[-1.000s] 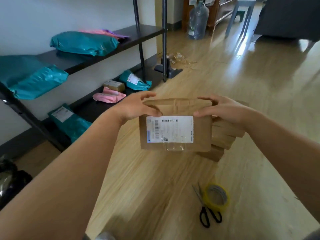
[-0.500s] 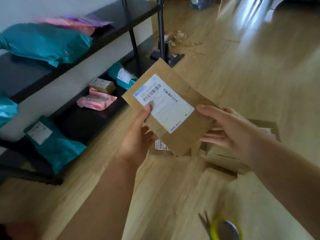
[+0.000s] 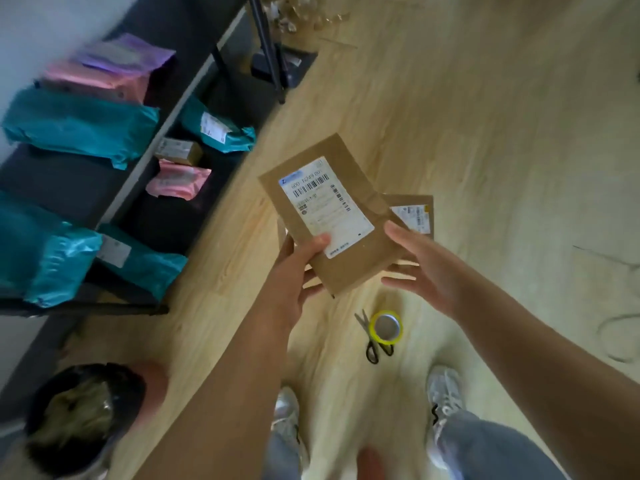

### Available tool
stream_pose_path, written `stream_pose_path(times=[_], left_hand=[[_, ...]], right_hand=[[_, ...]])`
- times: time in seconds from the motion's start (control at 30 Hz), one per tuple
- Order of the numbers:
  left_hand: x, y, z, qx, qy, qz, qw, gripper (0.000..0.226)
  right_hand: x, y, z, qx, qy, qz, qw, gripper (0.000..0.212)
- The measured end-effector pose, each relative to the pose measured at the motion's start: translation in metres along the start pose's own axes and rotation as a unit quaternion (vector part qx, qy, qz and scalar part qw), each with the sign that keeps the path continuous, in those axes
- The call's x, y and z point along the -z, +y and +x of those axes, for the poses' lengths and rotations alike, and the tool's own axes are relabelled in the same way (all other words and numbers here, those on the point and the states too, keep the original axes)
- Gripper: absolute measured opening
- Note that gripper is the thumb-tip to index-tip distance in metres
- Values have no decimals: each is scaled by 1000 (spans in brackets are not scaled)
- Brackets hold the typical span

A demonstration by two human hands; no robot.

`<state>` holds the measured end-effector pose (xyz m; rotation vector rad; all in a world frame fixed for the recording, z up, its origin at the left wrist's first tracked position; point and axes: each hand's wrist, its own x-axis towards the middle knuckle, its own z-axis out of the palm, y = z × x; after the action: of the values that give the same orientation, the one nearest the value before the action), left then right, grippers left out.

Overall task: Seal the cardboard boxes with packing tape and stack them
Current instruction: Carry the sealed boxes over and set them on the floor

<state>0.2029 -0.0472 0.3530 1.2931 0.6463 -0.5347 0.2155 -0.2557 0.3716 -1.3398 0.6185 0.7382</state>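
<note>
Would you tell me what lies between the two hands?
The labelled cardboard box, gripped by the left hand, with the right hand beside it; head view.

Box stack [image 3: 414,213] (mostly) behind held box [image 3: 349,268]

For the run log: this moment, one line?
left hand: grips labelled box | right hand: open beside it | tape, scissors: on floor

Box [image 3: 329,216] in L hand [image 3: 294,271], R hand [image 3: 426,268] beside
</note>
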Motion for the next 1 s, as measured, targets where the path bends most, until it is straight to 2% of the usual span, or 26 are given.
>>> stream_pose_path(times=[0.1,0.2,0.33,0.4,0.47,0.7,0.87,1.0], left_hand=[[-33,22,-43,24,-13,20,999,45],[-67,28,-81,46,-27,28,998,57],[-114,24,-119,65,-54,58,995,88],[-142,24,-132,72,-58,70,993,94],[-167,21,-139,76,-63,84,992,92],[-282,6,-182,91,-48,85,991,66],[-347,14,-198,122,-71,89,986,46],[-376,41,-178,104,-60,54,991,46]], right_hand=[[14,-14,-62,-1,26,41,999,33],[30,-17,-116,-5,76,98,992,15],[62,-10,-173,-8,107,152,983,22],[88,-5,-192,-9,106,170,980,29],[114,-2,-203,-8,103,171,980,36],[233,-14,-242,-21,89,139,986,44],[291,-58,-260,-31,93,107,989,43],[321,-103,-243,-54,74,28,995,51]])
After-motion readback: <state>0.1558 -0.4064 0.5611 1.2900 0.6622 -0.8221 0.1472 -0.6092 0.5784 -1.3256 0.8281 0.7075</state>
